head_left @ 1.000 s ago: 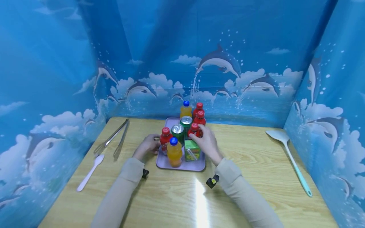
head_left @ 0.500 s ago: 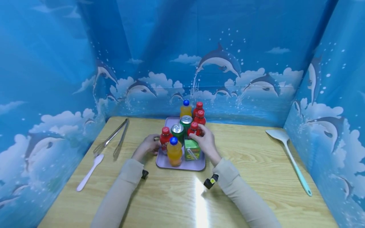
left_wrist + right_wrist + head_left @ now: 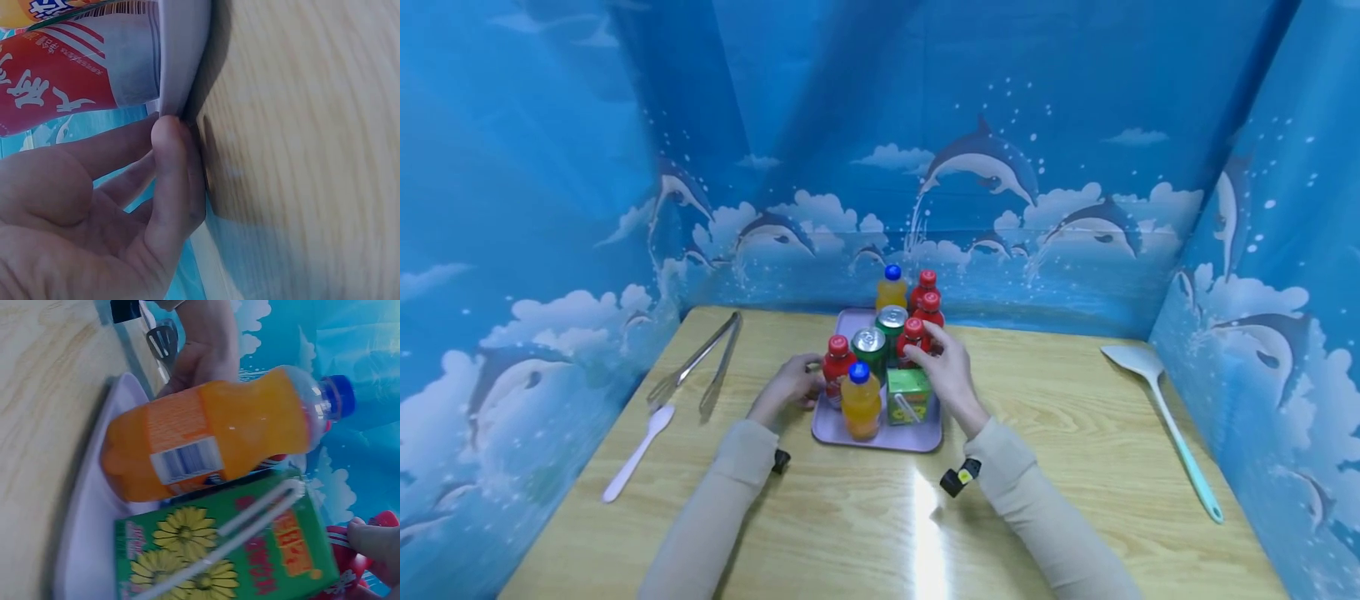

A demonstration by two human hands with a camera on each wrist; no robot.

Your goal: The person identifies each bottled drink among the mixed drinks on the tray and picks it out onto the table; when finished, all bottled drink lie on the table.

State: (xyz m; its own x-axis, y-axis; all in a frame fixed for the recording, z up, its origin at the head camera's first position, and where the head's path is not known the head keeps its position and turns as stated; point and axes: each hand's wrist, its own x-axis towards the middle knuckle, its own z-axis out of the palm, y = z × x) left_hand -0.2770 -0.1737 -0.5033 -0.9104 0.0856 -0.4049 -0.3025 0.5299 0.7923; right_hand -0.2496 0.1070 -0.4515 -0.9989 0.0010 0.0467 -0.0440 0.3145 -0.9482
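At the left edge of a lilac tray (image 3: 877, 444) is my left hand (image 3: 788, 388); its thumb and curled fingers pinch the tray's wall (image 3: 184, 50) in the left wrist view. My right hand (image 3: 951, 377) holds a red-capped red bottle (image 3: 913, 333) near its top, thumb on the near side. Also on the tray stand a red bottle (image 3: 837, 375), a blue-capped orange drink bottle (image 3: 861, 410), a green drink carton (image 3: 908, 385) with a straw, and two green cans, one near (image 3: 869, 343), one far (image 3: 892, 321).
At the tray's back stand another orange bottle (image 3: 892, 293) and two red bottles, one of them (image 3: 929, 307) nearer. Metal tongs (image 3: 703, 358) and a white spoon (image 3: 638, 454) lie left on the wooden table (image 3: 1045, 392). A turquoise-handled spatula (image 3: 1165, 408) lies right. Dolphin-print curtains surround the table.
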